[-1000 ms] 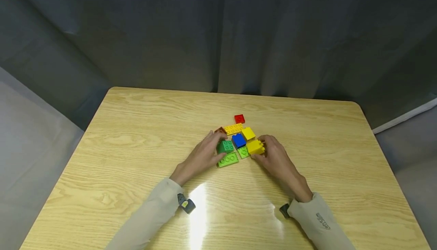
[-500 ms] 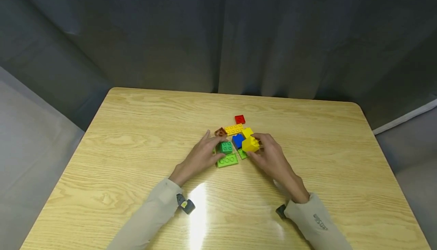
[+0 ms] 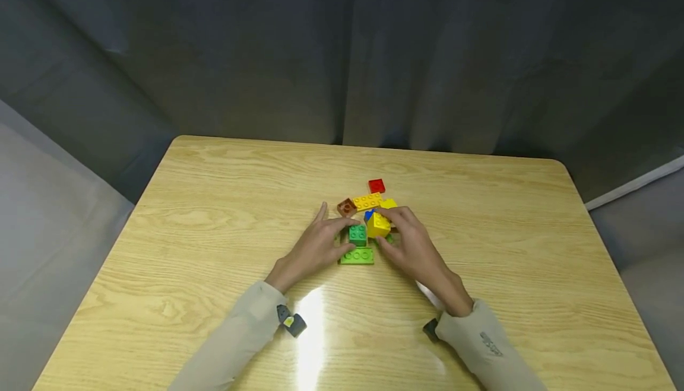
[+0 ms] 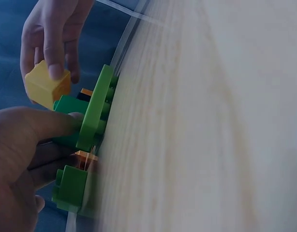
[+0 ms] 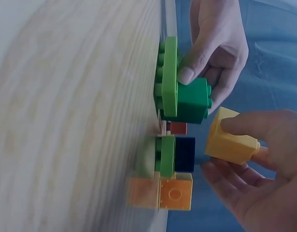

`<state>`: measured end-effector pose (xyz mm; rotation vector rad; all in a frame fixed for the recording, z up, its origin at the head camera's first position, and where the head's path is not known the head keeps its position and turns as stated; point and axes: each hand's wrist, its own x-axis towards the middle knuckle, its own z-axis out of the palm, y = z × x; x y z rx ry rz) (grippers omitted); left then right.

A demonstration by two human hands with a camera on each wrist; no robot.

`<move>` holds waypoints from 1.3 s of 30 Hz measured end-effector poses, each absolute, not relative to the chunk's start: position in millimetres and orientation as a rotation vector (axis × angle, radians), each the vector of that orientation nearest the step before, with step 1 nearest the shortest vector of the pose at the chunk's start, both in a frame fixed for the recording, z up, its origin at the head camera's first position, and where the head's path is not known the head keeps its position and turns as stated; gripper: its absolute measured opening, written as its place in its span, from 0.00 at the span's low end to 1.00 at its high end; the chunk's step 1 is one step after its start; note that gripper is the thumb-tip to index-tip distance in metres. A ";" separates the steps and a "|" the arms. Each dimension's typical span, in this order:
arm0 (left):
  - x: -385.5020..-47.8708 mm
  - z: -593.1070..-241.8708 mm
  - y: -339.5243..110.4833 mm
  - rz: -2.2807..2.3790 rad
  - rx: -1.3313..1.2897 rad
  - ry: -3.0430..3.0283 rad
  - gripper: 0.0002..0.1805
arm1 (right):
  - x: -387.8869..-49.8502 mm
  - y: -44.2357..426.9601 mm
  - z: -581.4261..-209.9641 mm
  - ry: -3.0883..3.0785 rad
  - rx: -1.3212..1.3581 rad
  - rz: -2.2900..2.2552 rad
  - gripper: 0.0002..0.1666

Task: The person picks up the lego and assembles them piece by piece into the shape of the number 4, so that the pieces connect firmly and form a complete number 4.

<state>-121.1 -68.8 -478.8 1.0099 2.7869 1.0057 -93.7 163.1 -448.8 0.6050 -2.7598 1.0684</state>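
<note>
My left hand [image 3: 315, 247] grips a green brick [image 3: 357, 236] between thumb and fingers. A flat light green brick [image 3: 357, 256] lies just in front of it, close to my thumb. With thumb and fingers, my right hand [image 3: 419, 251] pinches a yellow brick [image 5: 230, 140], held off the table beside the green one. Below it, a blue brick [image 5: 185, 154] sits beside a smaller light green brick [image 5: 167, 155]; the head view mostly hides both. Another light green brick [image 4: 71, 187] stands by my left fingers in the left wrist view.
Behind the hands lie a flat orange-yellow brick [image 3: 367, 202], a brown brick [image 3: 347, 207] and a second yellow brick [image 3: 389, 203]. Farther back is a small red brick [image 3: 376, 186]. Dark curtains [image 3: 342, 53] hang beyond the wooden table [image 3: 214, 213].
My right hand has lifted the yellow brick and carried it left, over the blue brick. The green brick in my left hand has turned and shifted slightly right; the flat light green brick has straightened.
</note>
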 end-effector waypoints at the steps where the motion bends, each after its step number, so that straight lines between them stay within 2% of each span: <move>1: -121.2 -478.8 -68.8 1.002 1.012 2.790 0.27 | -93.5 161.8 -448.9 -2.758 0.611 1.067 0.33; 26: -123.3 -481.1 -66.3 0.992 1.033 2.820 0.27 | -95.1 150.2 -451.8 -2.724 0.733 1.083 0.35; 39: -126.4 -478.6 -66.6 0.997 1.043 2.790 0.29 | -95.8 150.8 -454.0 -2.714 0.727 1.126 0.31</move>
